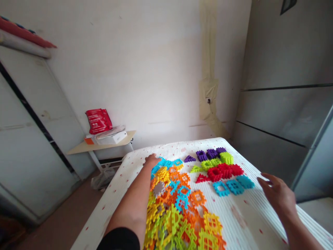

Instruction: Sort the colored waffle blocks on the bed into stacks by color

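My left hand [152,160] reaches to the far left end of a mixed pile of plastic interlocking pieces. It touches or hovers just beside the light-blue pieces [166,162]; its fingers are mostly hidden, so I cannot tell whether they grip one. Orange pieces [197,198], yellow pieces [212,223] and lime-green pieces [186,236] fill the nearer part of the pile. My right hand [279,194] is open above the bed's right side, with thumb and fingers apart and nothing held. Left of it lies a row of blue square pieces [235,186].
Behind the blue row are red pieces [221,172], green pieces [226,158] and purple pieces [201,155], grouped by colour, on the white ribbed bed cover [249,215]. A small table [78,148] holds a red bag [99,120]. Grey cabinets [281,114] stand right.
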The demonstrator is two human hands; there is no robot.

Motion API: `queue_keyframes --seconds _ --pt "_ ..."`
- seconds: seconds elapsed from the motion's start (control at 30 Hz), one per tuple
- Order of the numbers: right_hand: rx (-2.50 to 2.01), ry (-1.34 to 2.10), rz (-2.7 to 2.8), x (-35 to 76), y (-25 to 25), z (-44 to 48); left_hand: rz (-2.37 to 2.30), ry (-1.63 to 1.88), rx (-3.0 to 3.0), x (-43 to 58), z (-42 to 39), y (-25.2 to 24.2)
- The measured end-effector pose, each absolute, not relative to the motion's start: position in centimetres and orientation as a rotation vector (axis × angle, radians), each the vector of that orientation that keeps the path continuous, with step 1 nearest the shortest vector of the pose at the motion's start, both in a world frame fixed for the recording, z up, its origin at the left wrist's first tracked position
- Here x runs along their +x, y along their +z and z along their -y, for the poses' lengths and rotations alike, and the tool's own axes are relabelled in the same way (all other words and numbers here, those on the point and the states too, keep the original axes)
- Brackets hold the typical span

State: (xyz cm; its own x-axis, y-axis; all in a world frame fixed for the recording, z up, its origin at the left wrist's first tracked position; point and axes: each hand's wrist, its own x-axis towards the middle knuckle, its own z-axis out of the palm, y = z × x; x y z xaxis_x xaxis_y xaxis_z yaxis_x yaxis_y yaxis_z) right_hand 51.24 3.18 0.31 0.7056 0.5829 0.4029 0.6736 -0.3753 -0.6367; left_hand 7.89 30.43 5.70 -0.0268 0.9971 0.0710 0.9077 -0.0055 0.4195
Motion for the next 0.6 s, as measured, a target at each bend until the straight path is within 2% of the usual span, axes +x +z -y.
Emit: queue_keyframes --seconds 0.27,0.6 --pt "-2.047 -0.189 1.003 50.9 0.4 -3.3 -2.105 0.427 1.866 8.9 -30.9 3.3" --pt "-2.031 -0.162 1.059 50.6 0.3 -3.3 -1.772 0.851 1.730 4.9 -28.6 1.7"
